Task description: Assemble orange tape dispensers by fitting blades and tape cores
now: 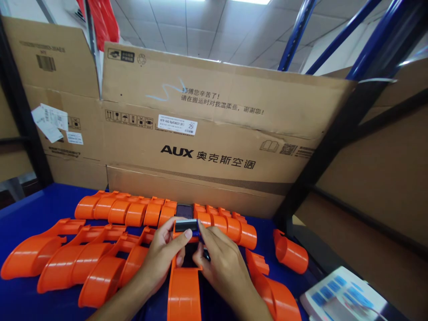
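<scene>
An orange tape dispenser is held up in front of me, its wide curved part toward me. At its far end is a black roller beside a serrated metal strip, with dark blue plastic along one side. My left hand grips this end from the left, thumb lying across the front. My right hand is closed at the right side, its fingers bent against the dispenser's head. A small black piece shows under the right fingers; what it belongs to is hidden.
Rows of similar orange dispenser bodies lie on the blue table left, behind and right. A dark flat device stands behind my hands. At the lower right sits a white scale-like device. A cardboard sheet walls off the back.
</scene>
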### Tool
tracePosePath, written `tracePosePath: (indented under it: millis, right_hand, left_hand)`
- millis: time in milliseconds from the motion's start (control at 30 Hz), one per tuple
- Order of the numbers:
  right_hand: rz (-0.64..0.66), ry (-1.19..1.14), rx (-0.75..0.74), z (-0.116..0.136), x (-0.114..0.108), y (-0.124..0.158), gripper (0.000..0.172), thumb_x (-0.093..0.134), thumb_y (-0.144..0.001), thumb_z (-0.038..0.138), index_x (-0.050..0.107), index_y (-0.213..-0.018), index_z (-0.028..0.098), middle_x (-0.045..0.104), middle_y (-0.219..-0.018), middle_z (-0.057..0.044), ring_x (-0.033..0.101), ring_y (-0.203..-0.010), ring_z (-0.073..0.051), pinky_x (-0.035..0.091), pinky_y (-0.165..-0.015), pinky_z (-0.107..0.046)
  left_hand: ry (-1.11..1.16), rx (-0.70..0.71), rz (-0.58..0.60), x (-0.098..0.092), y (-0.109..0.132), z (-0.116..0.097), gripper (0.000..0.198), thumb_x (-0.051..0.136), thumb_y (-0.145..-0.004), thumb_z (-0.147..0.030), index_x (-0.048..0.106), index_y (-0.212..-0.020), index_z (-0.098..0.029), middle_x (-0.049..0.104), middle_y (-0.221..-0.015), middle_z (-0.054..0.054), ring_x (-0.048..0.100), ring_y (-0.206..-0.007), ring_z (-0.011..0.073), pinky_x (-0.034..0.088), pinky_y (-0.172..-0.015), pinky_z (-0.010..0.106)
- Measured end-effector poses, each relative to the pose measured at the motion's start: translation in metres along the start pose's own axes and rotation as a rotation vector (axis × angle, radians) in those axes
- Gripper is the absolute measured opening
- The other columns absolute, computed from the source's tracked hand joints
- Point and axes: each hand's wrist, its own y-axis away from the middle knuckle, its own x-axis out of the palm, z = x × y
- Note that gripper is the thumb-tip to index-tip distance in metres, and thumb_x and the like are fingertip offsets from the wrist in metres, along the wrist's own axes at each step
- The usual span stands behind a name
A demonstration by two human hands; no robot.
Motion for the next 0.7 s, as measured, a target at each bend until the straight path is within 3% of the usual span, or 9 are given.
tracePosePath:
  millis: [200,433,567,700]
  right_hand:
    - [-0.040,0.030,-0.022,0.004,0.002,0.004,0.052,0.048,-0.092,0.005,0.048,-0.143,0.012,0.070,-0.085,-0.010,0.065,-0.071,-0.023,0.061,-0.063,-0.035]
    - [0.000,-0.046,-0.019,0.001,-0.005,0.002,0.051,0.048,-0.092,0.006,0.050,-0.143,0.014,0.072,-0.088,-0.009,0.068,-0.077,-0.024,0.062,-0.069,-0.037]
    - [-0.007,-0.136,-0.021,-0.005,-0.015,0.001,0.041,0.057,-0.094,0.017,0.056,-0.134,0.018,0.074,-0.098,-0.011,0.069,-0.087,-0.027,0.062,-0.075,-0.042]
    - [0.014,-0.175,0.002,-0.004,-0.017,0.002,0.026,0.057,-0.094,0.018,0.063,-0.120,0.018,0.072,-0.089,-0.009,0.067,-0.077,-0.024,0.060,-0.070,-0.040]
  left_hand:
    - [-0.001,-0.013,0.013,0.000,0.002,-0.001,0.033,0.076,-0.083,-0.046,0.062,-0.097,-0.020,0.045,-0.046,-0.011,0.034,-0.036,0.0049,0.026,-0.040,0.017]
    - [-0.009,0.012,-0.004,-0.001,0.002,-0.002,0.033,0.078,-0.082,-0.044,0.062,-0.097,-0.019,0.047,-0.047,-0.010,0.034,-0.036,0.0040,0.026,-0.040,0.016]
    - [-0.055,0.060,-0.021,-0.001,0.002,0.003,0.031,0.076,-0.084,-0.046,0.062,-0.094,-0.020,0.048,-0.051,-0.010,0.035,-0.034,0.0034,0.026,-0.036,0.015]
    - [-0.123,0.062,0.018,-0.001,0.004,0.008,0.028,0.067,-0.090,-0.047,0.063,-0.097,-0.020,0.043,-0.043,-0.011,0.035,-0.030,0.0051,0.025,-0.034,0.015]
